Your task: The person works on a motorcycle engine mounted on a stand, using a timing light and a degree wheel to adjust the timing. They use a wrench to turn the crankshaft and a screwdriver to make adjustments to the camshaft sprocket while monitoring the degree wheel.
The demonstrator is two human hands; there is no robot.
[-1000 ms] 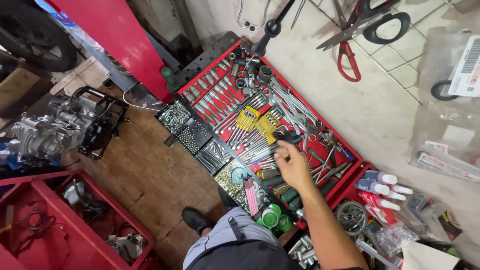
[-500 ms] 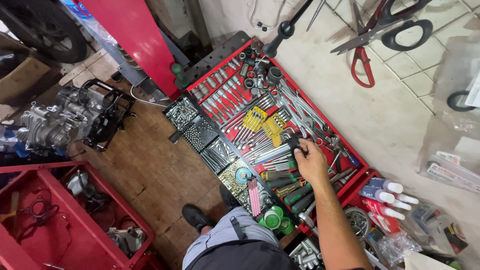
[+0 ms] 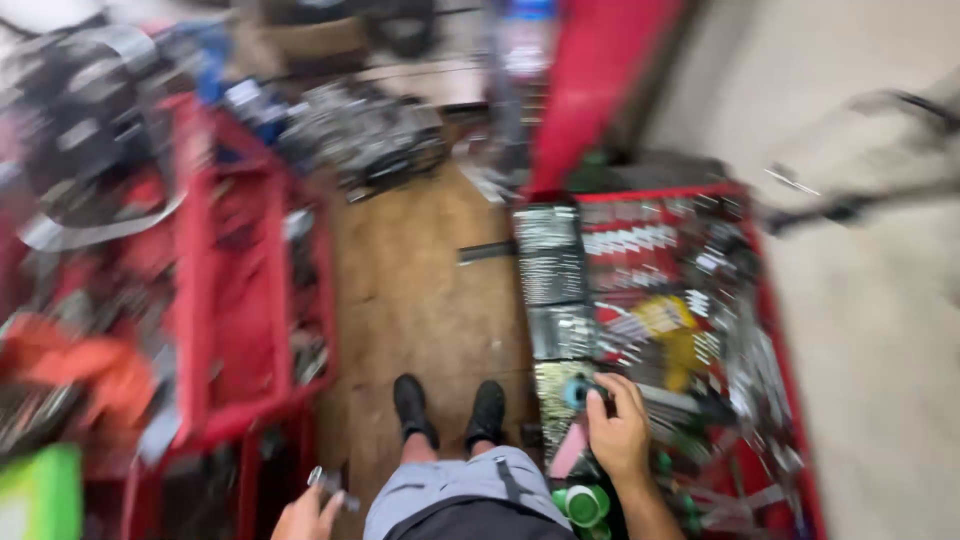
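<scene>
The picture is heavily motion-blurred. My right hand (image 3: 620, 432) reaches into the open red tool drawer (image 3: 790, 400), at its near left corner. Its fingers lie on tools beside a round blue item (image 3: 577, 390), and I cannot tell whether they grip anything. At the bottom edge, my left hand (image 3: 305, 515) is closed around a small shiny metal piece (image 3: 325, 482). Trays of sockets and bits (image 3: 550, 265), a yellow tool holder (image 3: 672, 325) and rows of wrenches (image 3: 640, 240) fill the drawer. My two black shoes (image 3: 450, 410) stand on the brown floor beside the drawer.
A second red tool cart (image 3: 240, 290) stands at the left, with orange cloth (image 3: 85, 365) and a green object (image 3: 40, 495) nearby. An engine block (image 3: 365, 130) sits on the floor farther off. Green caps (image 3: 582, 503) lie by my right wrist. Pale floor lies to the right.
The view has swung round and blurred. My right hand has moved to the near left corner of the drawer. My left hand, holding a metal piece, has come into view.
</scene>
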